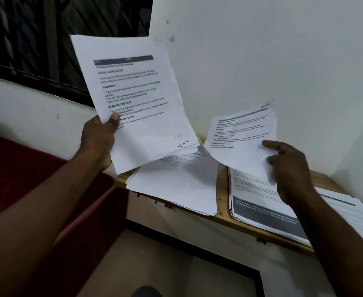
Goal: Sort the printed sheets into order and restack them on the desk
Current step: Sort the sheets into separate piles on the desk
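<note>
The left hand (pixel 100 136) is raised above the near left end of the worktop (pixel 221 203) and grips a sheaf of printed sheets (pixel 137 91) by its left edge. The thumb is pressed on the front page and the fingers are curled behind. The sheaf stands nearly upright, tilted to the left, and its top page shows bold headings such as "TASK GOAL" and "TASK DESCRIPTION". There is a handwritten mark near its lower right corner. The right hand (pixel 289 170) pinches a single sheet (pixel 242 136) at its lower right corner, thumb on the printed face. This sheet curves upward and away, clear of the worktop. Its near left edge comes close to the sheaf's lower corner, though whether the two touch cannot be told. Under the hands two piles lie flat on the narrow wooden worktop. The left stack (pixel 176 185) is slightly fanned and overhangs the front edge. The right stack (pixel 262 215) has a dark grey banner with white lettering along its near end. Bare wood shows between the two piles. A white wall (pixel 272 50) rises directly behind the worktop, a dark barred window (pixel 33 39) sits at upper left, and a red seat (pixel 15 168) lies below the left forearm.
</note>
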A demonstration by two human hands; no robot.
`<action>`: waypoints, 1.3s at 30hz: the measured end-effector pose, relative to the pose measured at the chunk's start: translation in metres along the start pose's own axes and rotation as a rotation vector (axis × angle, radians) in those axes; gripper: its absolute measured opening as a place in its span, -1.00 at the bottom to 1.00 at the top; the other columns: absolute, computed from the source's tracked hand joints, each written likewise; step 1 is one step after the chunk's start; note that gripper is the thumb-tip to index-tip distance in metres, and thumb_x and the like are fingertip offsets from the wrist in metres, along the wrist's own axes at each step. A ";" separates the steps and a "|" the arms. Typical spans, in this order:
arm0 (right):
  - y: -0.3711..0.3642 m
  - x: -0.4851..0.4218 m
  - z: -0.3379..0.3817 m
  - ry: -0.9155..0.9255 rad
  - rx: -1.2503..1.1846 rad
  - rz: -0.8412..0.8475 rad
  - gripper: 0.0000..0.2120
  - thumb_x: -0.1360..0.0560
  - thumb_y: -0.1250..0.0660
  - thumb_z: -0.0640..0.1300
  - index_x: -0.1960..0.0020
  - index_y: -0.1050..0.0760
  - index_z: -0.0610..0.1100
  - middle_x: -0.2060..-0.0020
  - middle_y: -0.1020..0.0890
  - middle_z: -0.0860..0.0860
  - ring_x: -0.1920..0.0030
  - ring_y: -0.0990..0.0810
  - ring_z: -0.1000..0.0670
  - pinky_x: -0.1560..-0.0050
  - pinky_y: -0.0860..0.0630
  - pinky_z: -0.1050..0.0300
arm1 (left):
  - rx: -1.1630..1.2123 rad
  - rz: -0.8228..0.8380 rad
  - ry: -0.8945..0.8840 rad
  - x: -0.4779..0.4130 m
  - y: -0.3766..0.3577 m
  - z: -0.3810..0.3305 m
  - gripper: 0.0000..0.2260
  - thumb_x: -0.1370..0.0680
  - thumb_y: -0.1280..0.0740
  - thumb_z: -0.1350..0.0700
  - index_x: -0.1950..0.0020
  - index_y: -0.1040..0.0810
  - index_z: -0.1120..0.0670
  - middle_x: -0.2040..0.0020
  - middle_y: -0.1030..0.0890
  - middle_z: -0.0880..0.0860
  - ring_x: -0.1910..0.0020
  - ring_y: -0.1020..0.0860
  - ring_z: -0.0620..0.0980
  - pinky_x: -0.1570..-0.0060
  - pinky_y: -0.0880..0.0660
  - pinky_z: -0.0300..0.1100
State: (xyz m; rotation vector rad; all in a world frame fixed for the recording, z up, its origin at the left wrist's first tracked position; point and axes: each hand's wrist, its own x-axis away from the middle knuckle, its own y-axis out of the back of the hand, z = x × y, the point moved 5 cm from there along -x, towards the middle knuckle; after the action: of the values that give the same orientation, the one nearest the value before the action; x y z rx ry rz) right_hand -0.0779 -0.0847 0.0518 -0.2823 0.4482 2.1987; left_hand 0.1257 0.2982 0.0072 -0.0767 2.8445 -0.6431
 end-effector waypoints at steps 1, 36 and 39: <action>-0.006 0.005 -0.003 -0.013 0.008 0.032 -0.51 -0.53 -0.19 -0.45 -0.23 -0.69 -0.05 -0.16 -0.69 -0.07 0.36 -0.51 0.06 0.59 -0.33 0.32 | 0.016 -0.032 -0.003 -0.001 0.002 -0.001 -0.94 -0.68 -0.38 0.06 -0.05 -0.66 -0.05 0.01 -0.73 -0.11 0.07 -0.70 -0.07 0.06 -0.64 -0.08; -0.091 0.058 -0.012 0.031 0.390 0.291 -0.42 -0.34 -0.51 0.35 -0.27 -0.63 0.09 -0.22 -0.67 0.03 -0.10 -0.69 -0.01 -0.17 -0.66 -0.14 | -0.020 -0.062 0.091 -0.014 0.014 0.011 -0.96 -0.67 -0.41 0.04 -0.07 -0.64 -0.03 0.01 -0.71 -0.11 0.07 -0.68 -0.05 0.09 -0.63 -0.09; -0.076 0.059 -0.001 0.140 0.536 0.257 -0.43 -0.34 -0.43 0.39 -0.23 -0.64 0.09 -0.21 -0.69 0.08 0.00 -0.73 -0.05 -0.13 -0.66 -0.15 | -0.030 -0.044 0.090 -0.012 0.009 0.011 -0.96 -0.67 -0.40 0.04 -0.09 -0.63 -0.03 0.02 -0.71 -0.12 0.10 -0.68 -0.07 0.12 -0.64 -0.10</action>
State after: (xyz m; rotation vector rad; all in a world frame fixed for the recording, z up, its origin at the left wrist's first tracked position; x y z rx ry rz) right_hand -0.0535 0.0002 0.0139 -0.0884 1.1783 2.2099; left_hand 0.1402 0.3028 -0.0040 -0.1182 2.9468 -0.6281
